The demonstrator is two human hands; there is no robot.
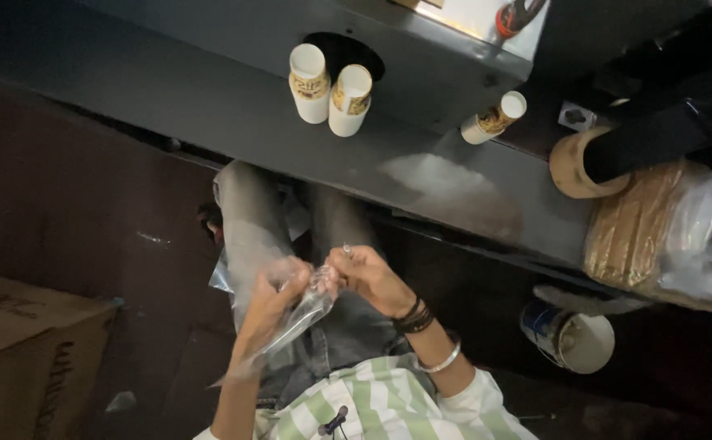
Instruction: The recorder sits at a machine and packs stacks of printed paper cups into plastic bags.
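1. The left hand [273, 295] held a clear plastic bag [295, 319] over the lap, its grip closed on the film.
2. The right hand [370, 277] pinched the bag's top, grip closed too, hands touching.
3. Two paper cups [329, 94] stood on the grey counter [209, 98]; a third cup [493, 119] lay tipped nearby.
4. A cardboard box [22, 358] sat on the floor at left.

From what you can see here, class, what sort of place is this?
Probably a small packing workshop: paper cups stand on a grey metal workbench, bagged brown stock lies nearby, and both hands work a clear plastic bag.
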